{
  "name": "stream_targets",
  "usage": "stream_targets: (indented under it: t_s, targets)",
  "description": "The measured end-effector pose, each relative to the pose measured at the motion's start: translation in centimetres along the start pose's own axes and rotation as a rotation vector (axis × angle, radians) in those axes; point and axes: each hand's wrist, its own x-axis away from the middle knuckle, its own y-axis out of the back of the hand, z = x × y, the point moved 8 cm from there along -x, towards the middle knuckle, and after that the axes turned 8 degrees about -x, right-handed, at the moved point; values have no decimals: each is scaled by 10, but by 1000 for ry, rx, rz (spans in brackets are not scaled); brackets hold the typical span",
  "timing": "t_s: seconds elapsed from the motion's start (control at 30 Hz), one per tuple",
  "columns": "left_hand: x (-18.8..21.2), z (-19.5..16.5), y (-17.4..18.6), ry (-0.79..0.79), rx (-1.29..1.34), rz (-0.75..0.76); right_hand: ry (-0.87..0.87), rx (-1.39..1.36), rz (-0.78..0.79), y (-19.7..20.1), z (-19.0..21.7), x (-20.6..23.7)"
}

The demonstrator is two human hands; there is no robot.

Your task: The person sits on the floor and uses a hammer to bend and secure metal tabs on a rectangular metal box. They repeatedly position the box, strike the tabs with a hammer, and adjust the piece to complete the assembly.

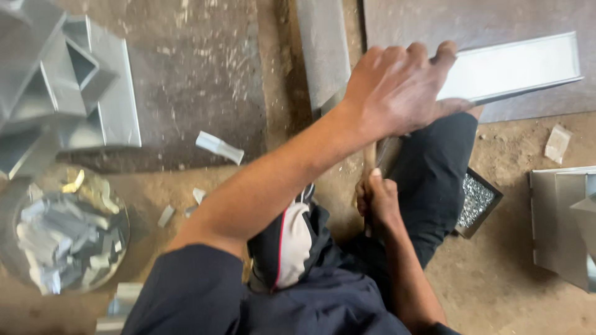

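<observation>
My left hand (403,87) reaches forward across my body and presses down on the near end of a long folded sheet-metal channel (521,65), fingers curled over its edge. The channel lies on a dark board on the ground. Below it, my right hand (377,200) is closed around a wooden handle (370,158) that points up toward the channel's end; the tool's head is hidden behind my left hand. Both hands work above my bent knee in dark trousers.
Folded metal boxes (74,80) are stacked at the upper left. A round tub of metal offcuts (68,239) sits at the left. A small tray of shiny bits (477,200) lies by my knee. Another metal piece (562,217) is at the right, with scraps (218,147) on the dirt.
</observation>
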Motion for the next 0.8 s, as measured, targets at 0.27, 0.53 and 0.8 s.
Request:
stream_targets:
  t_s: [0.27,0.53,0.8]
  targets:
    - [4,0,11,-12,37,-200,206,437,-174,7,17,22]
    - [3,5,13,-1,107,-193,879,257,-46,-24,67,71]
    - [6,1,18,-31,86,-295,740,893,-73,-13,21,16]
